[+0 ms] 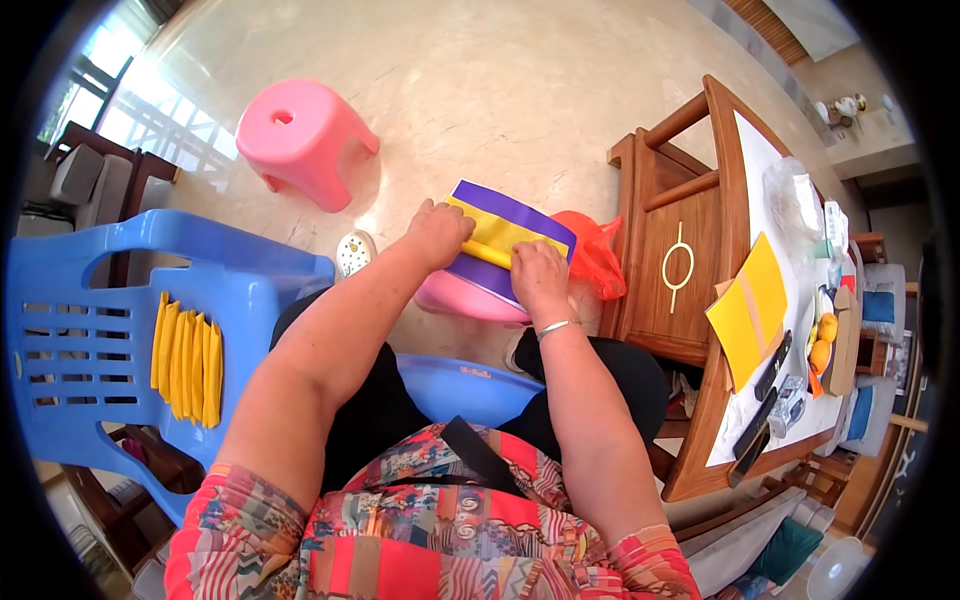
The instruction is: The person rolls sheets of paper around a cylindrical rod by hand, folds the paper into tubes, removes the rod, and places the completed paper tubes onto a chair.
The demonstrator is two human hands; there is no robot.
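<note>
My left hand (440, 234) and my right hand (541, 274) are at either end of a yellow paper roll (490, 254), fingers curled over it. Beyond the roll lies a flat yellow sheet (508, 229), which looks joined to it. Both rest on a purple board (520, 205) with a pale edge. Under the board, between my knees, is a pink stool (462, 300), mostly covered. A bracelet circles my right wrist. The undersides of the roll and my fingertips are partly hidden.
To the left, a blue plastic chair (215, 245) carries several folded yellow strips (187, 362). A pink stool (300, 140) stands ahead on the floor. A red plastic bag (598, 255) lies beside the wooden table (650, 270), which holds yellow sheets (752, 310), oranges (822, 345) and dark-handled tools.
</note>
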